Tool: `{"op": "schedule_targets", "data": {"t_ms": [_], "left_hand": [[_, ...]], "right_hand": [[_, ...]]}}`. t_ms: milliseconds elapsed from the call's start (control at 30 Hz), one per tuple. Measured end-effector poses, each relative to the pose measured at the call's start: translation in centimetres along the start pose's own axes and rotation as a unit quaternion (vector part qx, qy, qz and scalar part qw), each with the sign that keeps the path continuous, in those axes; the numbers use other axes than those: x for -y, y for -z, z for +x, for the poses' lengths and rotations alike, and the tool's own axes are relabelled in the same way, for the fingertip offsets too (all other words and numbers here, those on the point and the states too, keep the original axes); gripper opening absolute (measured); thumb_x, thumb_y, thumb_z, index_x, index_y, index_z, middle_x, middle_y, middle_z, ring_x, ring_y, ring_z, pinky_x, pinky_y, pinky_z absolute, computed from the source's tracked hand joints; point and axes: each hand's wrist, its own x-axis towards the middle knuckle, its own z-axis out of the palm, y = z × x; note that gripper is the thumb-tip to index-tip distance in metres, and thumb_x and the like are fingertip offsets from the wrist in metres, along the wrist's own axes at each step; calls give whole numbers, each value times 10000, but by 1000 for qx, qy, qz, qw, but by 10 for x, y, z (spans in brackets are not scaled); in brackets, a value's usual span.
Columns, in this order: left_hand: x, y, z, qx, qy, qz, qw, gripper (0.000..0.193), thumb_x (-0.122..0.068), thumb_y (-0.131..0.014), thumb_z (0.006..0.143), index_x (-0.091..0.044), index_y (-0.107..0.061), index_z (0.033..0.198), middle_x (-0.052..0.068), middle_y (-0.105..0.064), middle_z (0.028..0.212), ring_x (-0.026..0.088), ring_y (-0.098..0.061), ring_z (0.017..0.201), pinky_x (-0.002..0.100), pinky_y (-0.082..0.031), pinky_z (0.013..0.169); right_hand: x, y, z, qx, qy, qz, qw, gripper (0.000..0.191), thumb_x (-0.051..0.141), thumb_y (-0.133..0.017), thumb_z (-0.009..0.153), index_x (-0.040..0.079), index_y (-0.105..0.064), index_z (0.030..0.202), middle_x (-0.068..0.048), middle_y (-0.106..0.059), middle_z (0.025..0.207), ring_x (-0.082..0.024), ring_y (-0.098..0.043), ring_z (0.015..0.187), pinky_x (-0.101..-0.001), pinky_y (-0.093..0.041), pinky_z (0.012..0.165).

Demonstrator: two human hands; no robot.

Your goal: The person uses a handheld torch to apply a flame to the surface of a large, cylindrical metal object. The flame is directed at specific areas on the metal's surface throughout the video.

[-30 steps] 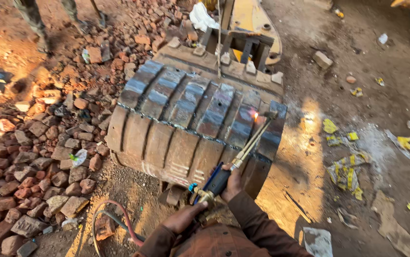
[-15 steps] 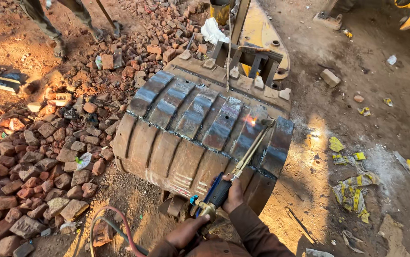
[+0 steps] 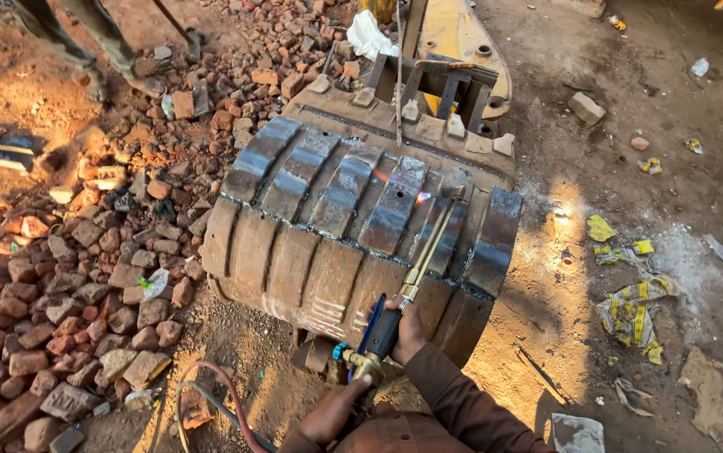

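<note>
Item: gas cutting torch [image 3: 416, 268]. Held in both hands at the lower middle of the view. Right hand [image 3: 410, 329] clenched around the dark blue-black grip, just below the brass tubes. Left hand [image 3: 334, 413] closed on the brass valve block at the torch's rear end, thumb and fingers pinching the fitting. Both arms in brown sleeves.

Position: the torch runs up and to the right from the hands, its long paired brass tubes slanting over the curved back of an excavator bucket [image 3: 353, 226]. The angled tip sits at the upper right part of the bucket, close to the steel; a small orange flame [image 3: 423, 197] glows just left of the tip.

Appearance: brass tubes, dark handle, brass rear fitting with a teal knob. Two hoses [image 3: 210, 403], one red and one dark, loop away from the rear end across the dirt at lower left.

Bucket: rusted steel, upturned, with raised wear strips in shiny grey running over its back; mounting lugs at the far edge, with a yellow machine arm [image 3: 454, 33] beyond.

Surroundings: outdoor yard, bare earth [image 3: 596, 109]. Heap of broken red bricks [image 3: 68, 285] to the left. Scraps of yellow and white wrapper [image 3: 630, 302] lie to the right. Another person's legs [image 3: 85, 38] stand at the upper left.
</note>
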Motion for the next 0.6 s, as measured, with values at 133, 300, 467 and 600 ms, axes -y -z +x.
{"op": "schedule_targets", "data": {"t_ms": [133, 300, 467, 600], "left_hand": [[0, -2, -6, -37, 27, -19, 999, 603, -584, -590, 938, 3, -727, 919, 29, -614, 721, 139, -520, 631, 300, -401, 612], [-1, -7, -5, -70, 29, 40, 996, 618, -607, -577, 917, -12, -730, 855, 46, -603, 708, 149, -541, 638, 312, -432, 635], [4, -10, -6, -42, 7, 24, 999, 641, -607, -579, 928, 10, -728, 845, 41, -604, 703, 140, -512, 632, 306, -406, 620], [5, -8, -7, -21, 22, -2, 1000, 581, -577, -589, 923, -13, -720, 864, 29, -600, 705, 133, -490, 606, 296, -381, 579]], "right_hand": [[-5, 2, 1, -44, -15, 17, 999, 406, 298, -563, 781, -6, -593, 1050, -180, -683, 913, -305, -677, 822, -483, -602, 769], [-1, 3, -1, 4, -21, 15, 1000, 456, 310, -563, 776, -50, -624, 1050, -200, -690, 899, -327, -677, 790, -482, -603, 756], [-1, 6, -10, -26, 16, 42, 999, 423, 258, -573, 803, -63, -604, 1077, -176, -684, 927, -298, -686, 841, -496, -619, 800], [-3, 11, -16, -45, 29, 40, 998, 409, 267, -565, 795, -46, -597, 1057, -205, -695, 921, -315, -688, 824, -490, -614, 785]]}}
